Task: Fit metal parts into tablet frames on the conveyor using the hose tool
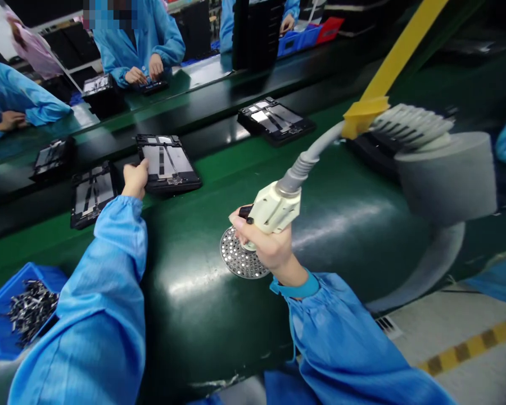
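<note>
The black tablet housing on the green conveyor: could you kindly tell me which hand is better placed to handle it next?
Left, probably: the left hand sits right at the black tablet housing, while the right hand grips a cream hose-fed tool with a perforated metal disc.

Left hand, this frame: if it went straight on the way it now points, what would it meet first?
The left hand would probably meet the black tablet housing on the conveyor belt. Its fingertips are at that housing's near edge, perhaps already touching; depth is unclear.

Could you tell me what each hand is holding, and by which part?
The right hand grips a cream plastic hose-fed tool by its body, above its perforated metal disc. The left hand touches the edge of a black device frame; any grip is unclear.
</note>
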The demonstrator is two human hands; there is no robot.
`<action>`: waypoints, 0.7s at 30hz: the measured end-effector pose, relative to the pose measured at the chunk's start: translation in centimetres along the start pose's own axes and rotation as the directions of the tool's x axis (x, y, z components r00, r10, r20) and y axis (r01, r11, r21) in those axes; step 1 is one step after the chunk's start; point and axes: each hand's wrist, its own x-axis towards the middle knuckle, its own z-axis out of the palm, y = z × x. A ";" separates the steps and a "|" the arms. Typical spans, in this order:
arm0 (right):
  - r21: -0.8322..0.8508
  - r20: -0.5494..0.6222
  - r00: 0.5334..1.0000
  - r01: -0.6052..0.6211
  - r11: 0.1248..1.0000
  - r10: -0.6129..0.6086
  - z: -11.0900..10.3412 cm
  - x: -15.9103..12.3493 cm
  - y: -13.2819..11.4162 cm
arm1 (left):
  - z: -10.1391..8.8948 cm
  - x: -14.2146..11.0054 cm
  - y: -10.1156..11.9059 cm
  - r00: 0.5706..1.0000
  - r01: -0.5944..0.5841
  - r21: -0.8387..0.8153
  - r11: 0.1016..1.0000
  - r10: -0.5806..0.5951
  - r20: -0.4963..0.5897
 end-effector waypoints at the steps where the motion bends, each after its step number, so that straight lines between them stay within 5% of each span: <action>1: 0.000 -0.001 1.000 -0.008 1.000 0.008 0.0 0.0 0.0 | -1.3 -1.1 0.0 1.000 0.023 -0.030 0.999 -0.023 0.006; 5: -0.013 0.013 0.999 -0.034 0.999 0.034 0.1 0.0 -0.2 | -7.1 -6.3 -0.6 0.988 0.149 -0.182 0.972 -0.138 0.075; 10: -0.059 0.003 0.998 -0.059 0.997 0.059 0.0 -0.1 -0.2 | -12.5 -13.4 -2.4 0.974 0.217 -0.171 0.961 -0.201 0.108; 16: -0.086 -0.051 0.996 -0.081 0.993 0.077 -0.1 -0.2 -0.2 | -15.1 -20.5 -5.1 0.901 0.390 -0.114 0.914 -0.353 0.253; 21: -0.109 -0.043 0.998 -0.056 0.992 0.052 0.0 -0.3 0.0 | -16.1 -23.9 -6.6 0.899 0.259 0.160 0.953 -0.298 0.319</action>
